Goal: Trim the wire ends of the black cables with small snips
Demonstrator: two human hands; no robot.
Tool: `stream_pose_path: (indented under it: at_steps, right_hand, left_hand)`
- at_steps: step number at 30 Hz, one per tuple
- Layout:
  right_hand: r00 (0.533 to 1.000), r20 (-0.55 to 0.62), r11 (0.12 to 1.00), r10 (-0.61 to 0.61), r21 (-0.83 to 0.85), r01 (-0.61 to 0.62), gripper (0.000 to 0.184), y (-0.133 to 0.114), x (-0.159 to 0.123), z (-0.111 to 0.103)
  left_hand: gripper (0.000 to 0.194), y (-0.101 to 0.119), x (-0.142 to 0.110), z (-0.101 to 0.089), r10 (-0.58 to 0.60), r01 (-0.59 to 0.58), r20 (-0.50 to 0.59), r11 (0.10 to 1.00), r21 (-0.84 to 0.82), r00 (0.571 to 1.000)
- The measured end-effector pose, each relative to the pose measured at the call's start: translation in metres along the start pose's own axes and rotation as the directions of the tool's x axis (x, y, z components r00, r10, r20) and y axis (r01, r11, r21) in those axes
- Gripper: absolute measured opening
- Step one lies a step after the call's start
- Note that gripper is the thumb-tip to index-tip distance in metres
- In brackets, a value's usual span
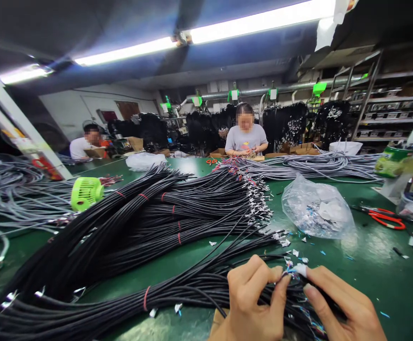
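At the lower right, my left hand pinches the end of a black cable between thumb and forefinger. Thin blue and pale inner wires fan out from the pinch. My right hand comes in from the right, its forefinger reaching to these wires and its thumb held apart below. Something white is at that forefinger's tip; whether it is a finger cover or a scrap I cannot tell. Under the hands lie more black cables with stripped ends, one bundle tied with a red band.
A big pile of banded black cables covers the green table. A clear bag of scraps, red-handled scissors, a green fan and grey cables lie around. A co-worker sits opposite, another person far left.
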State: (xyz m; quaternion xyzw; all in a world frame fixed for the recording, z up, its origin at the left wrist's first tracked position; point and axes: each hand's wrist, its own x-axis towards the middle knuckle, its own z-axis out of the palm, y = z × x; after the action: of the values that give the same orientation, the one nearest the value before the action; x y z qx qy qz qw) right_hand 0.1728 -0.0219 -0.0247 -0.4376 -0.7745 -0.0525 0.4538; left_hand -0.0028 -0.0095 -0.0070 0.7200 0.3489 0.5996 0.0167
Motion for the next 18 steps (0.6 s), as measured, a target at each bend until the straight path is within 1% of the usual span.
stream_pose_path:
  at_steps: [4,8,11,13,15,17,18]
  right_hand:
    - [0.998,0.054,0.999,0.033,0.038,-0.035,0.023,-0.001,-0.001,0.003]
    - [0.988,0.130,0.991,0.082,0.092,-0.094,0.024,-0.001,0.000,0.003]
    - [0.976,0.172,0.975,0.132,0.154,-0.159,0.024,-0.006,0.006,0.002]
    - [0.961,0.211,0.948,0.180,0.224,-0.226,0.026,-0.012,0.012,0.001]
    - [0.940,0.250,0.906,0.232,0.297,-0.302,0.032,-0.018,0.017,0.001]
    - [0.926,0.261,0.868,0.274,0.347,-0.355,0.037,-0.022,0.018,0.001]
    - [0.923,0.257,0.859,0.286,0.359,-0.366,0.037,-0.022,0.018,0.002]
  left_hand:
    - [0.014,-0.003,-0.002,0.004,0.098,-0.097,-0.059,0.995,0.032,0.993]
    - [0.014,-0.003,-0.002,0.005,0.142,-0.132,-0.093,0.985,0.107,0.985]
    - [0.013,-0.004,-0.002,0.006,0.169,-0.153,-0.106,0.978,0.142,0.980]
    - [0.013,-0.005,-0.002,0.006,0.194,-0.175,-0.108,0.971,0.163,0.975]
    - [0.014,-0.007,-0.002,0.007,0.221,-0.198,-0.115,0.963,0.183,0.968]
    - [0.015,-0.008,-0.003,0.007,0.254,-0.226,-0.128,0.954,0.199,0.959]
    - [0.014,-0.009,-0.004,0.008,0.272,-0.242,-0.133,0.948,0.205,0.953]
